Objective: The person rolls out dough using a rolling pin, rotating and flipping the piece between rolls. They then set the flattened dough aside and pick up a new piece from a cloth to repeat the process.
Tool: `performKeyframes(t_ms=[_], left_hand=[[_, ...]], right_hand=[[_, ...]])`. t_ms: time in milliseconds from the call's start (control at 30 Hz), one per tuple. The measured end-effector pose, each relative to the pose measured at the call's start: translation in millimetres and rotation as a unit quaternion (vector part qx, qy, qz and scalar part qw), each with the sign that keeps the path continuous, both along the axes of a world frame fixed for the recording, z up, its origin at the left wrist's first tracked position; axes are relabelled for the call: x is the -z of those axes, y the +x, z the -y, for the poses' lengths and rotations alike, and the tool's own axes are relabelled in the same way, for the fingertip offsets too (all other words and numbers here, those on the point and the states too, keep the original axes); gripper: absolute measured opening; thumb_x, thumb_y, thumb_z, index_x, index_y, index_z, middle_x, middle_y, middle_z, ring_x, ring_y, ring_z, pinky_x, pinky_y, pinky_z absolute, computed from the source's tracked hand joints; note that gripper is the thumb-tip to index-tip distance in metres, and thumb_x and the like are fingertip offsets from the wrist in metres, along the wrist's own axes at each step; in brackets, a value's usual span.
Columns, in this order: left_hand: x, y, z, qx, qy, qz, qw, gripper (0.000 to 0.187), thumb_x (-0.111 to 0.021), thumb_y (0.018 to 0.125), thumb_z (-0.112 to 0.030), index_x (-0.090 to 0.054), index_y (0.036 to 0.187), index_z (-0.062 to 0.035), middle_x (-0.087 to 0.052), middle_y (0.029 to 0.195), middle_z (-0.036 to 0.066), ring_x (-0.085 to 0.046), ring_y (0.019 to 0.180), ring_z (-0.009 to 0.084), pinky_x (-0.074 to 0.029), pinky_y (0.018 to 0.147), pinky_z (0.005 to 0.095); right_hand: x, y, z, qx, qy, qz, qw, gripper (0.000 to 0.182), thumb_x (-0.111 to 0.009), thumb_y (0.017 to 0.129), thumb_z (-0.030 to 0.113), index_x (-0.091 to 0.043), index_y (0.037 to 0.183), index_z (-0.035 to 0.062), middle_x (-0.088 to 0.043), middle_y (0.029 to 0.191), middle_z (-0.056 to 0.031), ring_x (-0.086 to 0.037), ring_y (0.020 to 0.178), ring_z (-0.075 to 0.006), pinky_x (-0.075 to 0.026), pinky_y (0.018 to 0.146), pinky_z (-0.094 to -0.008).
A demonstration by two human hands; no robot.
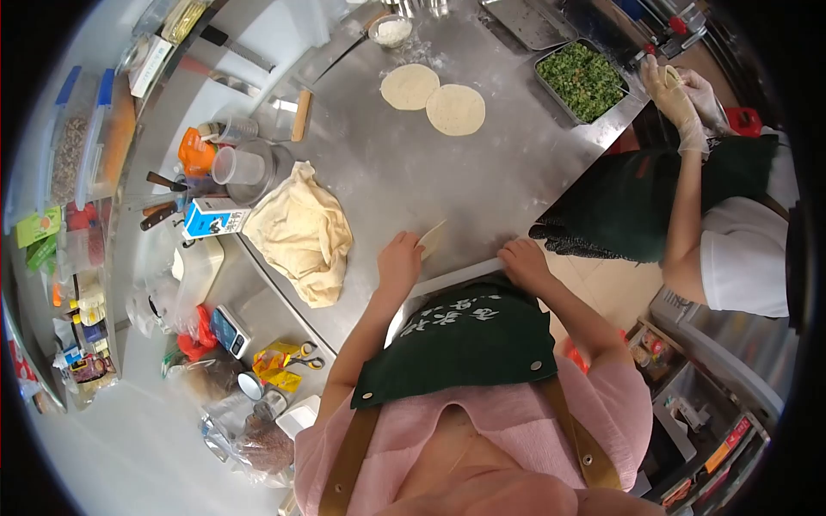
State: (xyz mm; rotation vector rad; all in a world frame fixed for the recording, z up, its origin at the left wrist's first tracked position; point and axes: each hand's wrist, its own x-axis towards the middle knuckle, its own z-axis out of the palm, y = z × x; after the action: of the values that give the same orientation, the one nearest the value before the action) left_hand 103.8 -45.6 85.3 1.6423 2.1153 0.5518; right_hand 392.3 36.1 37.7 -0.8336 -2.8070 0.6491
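Note:
Near the front edge of the steel table (379,172), my left hand (400,261) is closed on a thin, pale dough scraper (433,239), its blade standing up from the surface. My right hand (523,261) rests on the table's front edge, fingers lying over it and holding nothing. Two round, flat dough wrappers (410,87) lie farther up the table, touching side by side. Left of my left hand, a cream cloth (301,232) is bunched in a heap; whatever it covers is hidden.
A tray of chopped greens (582,82) stands at the far right, beside a co-worker's gloved hands (675,99) holding a small piece of dough. A bowl of flour (393,33) sits at the back. A milk carton (215,218), containers and knives line the left.

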Motion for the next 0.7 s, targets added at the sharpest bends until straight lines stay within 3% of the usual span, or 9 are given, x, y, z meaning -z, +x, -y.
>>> performKeyframes(t_ms=[133, 200, 400, 500, 700], left_hand=[[-19.5, 2.8, -8.6, -0.005, 0.029, 0.034, 0.999, 0.010, -0.065, 0.080, -0.012, -0.062, 0.088, -0.0061, -0.060, 0.083, 0.011, -0.062, 0.076, 0.0332, -0.049, 0.063, 0.0426], [-25.1, 3.3, -17.4, 0.004, 0.033, 0.033, 0.999, 0.011, -0.065, 0.080, -0.012, -0.063, 0.089, -0.0060, -0.060, 0.083, 0.011, -0.062, 0.075, 0.0334, -0.049, 0.063, 0.0427], [-17.1, 5.1, -67.8, 0.044, 0.052, 0.010, 0.998, 0.011, -0.064, 0.082, -0.014, -0.065, 0.089, -0.0058, -0.061, 0.083, 0.012, -0.061, 0.075, 0.0338, -0.049, 0.064, 0.0430], [-17.9, 7.0, -101.3, 0.049, 0.043, 0.036, 0.997, 0.013, -0.064, 0.083, -0.015, -0.065, 0.089, -0.0041, -0.061, 0.082, 0.013, -0.061, 0.077, 0.0352, -0.049, 0.067, 0.0434], [-23.2, 12.0, -228.4, 0.063, 0.079, 0.120, 0.988, 0.019, -0.066, 0.082, -0.018, -0.066, 0.090, -0.0011, -0.065, 0.084, 0.018, -0.061, 0.082, 0.0389, -0.048, 0.072, 0.0442]], right_hand=[[14.1, 31.7, 11.6, 0.091, -0.042, 0.041, 0.994, 0.025, -0.068, 0.069, 0.016, -0.057, 0.091, 0.0090, -0.058, 0.089, -0.0099, -0.058, 0.089, -0.0298, -0.046, 0.078, -0.0416], [19.5, 48.0, 17.7, 0.132, -0.040, 0.026, 0.990, 0.022, -0.069, 0.066, 0.016, -0.056, 0.082, 0.0095, -0.058, 0.077, -0.0091, -0.060, 0.074, -0.0302, -0.047, 0.066, -0.0417], [29.6, 83.7, 34.2, 0.256, -0.121, 0.064, 0.957, 0.020, -0.072, 0.068, 0.021, -0.056, 0.072, 0.0102, -0.060, 0.066, -0.0103, -0.063, 0.066, -0.0330, -0.050, 0.062, -0.0434], [32.3, 84.7, 38.6, 0.302, -0.100, 0.011, 0.948, 0.018, -0.070, 0.069, 0.021, -0.056, 0.070, 0.0104, -0.059, 0.063, -0.0120, -0.062, 0.062, -0.0339, -0.050, 0.060, -0.0449], [40.7, 79.7, 21.0, 0.359, -0.124, 0.002, 0.925, 0.021, -0.071, 0.070, 0.024, -0.056, 0.071, 0.0091, -0.060, 0.063, -0.0131, -0.062, 0.062, -0.0347, -0.050, 0.058, -0.0445]])
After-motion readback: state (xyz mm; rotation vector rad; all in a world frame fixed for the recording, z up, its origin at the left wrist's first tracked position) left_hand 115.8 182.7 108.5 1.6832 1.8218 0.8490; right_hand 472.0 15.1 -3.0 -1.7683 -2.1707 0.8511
